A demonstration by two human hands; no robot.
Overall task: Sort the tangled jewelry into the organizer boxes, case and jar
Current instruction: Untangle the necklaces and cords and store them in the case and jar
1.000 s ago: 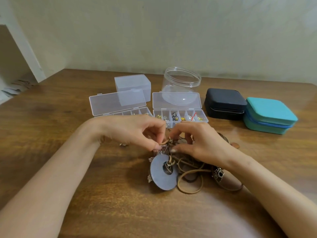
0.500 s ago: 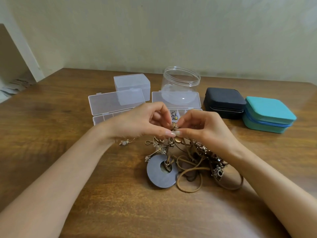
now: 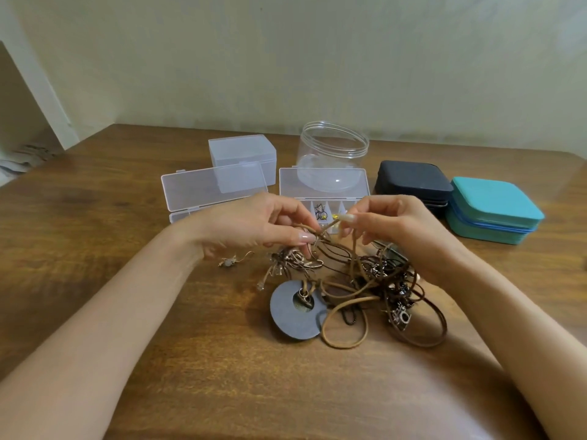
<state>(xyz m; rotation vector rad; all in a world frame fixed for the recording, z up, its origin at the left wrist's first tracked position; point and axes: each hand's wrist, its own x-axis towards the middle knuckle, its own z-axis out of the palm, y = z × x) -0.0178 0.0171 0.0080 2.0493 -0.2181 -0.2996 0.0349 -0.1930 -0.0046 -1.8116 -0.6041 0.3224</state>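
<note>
A tangle of brown cord necklaces and metal charms [image 3: 365, 281] lies on the wooden table [image 3: 95, 249], with a grey disc pendant [image 3: 295, 312] at its front left. My left hand [image 3: 254, 223] pinches a brown cord at the top of the tangle. My right hand [image 3: 390, 223] pinches the same cord a little to the right, lifted above the pile. Behind my hands stand two open clear organizer boxes [image 3: 212, 188] [image 3: 324, 182]; the right one holds small pieces. An open clear jar [image 3: 333, 147] stands behind them.
A shut clear box [image 3: 243, 154] sits at the back left. A black case [image 3: 413, 181] and a teal case [image 3: 495, 208], both shut, lie at the right. One small loose charm [image 3: 230, 262] rests beside my left wrist. A wall runs behind the table.
Both hands have risen from the pile and drawn slightly apart, pulling a brown cord up between them. The tangle has spread out to the right.
</note>
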